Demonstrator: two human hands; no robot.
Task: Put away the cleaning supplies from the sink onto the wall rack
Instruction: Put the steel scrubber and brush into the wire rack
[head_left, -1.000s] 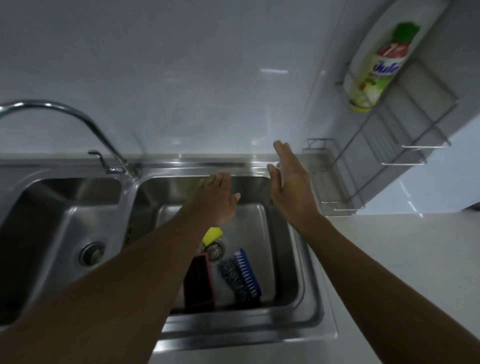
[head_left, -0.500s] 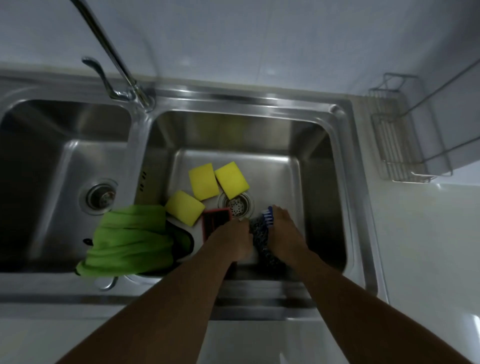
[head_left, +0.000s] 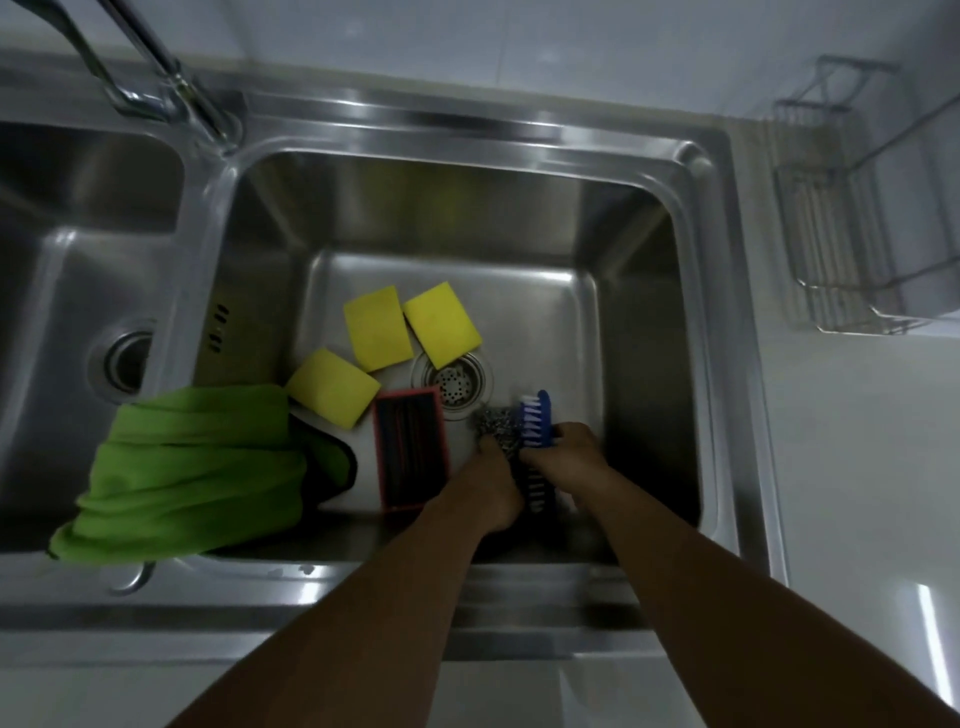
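Both hands are down in the right basin of the steel sink (head_left: 691, 291). My right hand (head_left: 574, 457) is closed around a blue brush (head_left: 535, 421) with white bristles. My left hand (head_left: 493, 483) grips a steel wool scourer (head_left: 493, 423) beside the brush. Three yellow sponges (head_left: 376, 327) (head_left: 441, 322) (head_left: 332, 387) lie near the drain (head_left: 452, 382). A red-rimmed dark scrub block (head_left: 410, 447) lies left of my left hand. A green cloth (head_left: 187, 467) hangs over the divider. The wire wall rack (head_left: 836, 218) is at the upper right.
The faucet (head_left: 171, 78) rises at the upper left, over the divider between the basins. The left basin (head_left: 78, 260) has its own drain. White countertop (head_left: 857, 467) runs along the right of the sink, below the rack.
A second ago both hands were raised open over the sink's back edge. They dropped into the right basin and closed on the scourer and the brush; my view tilted down.
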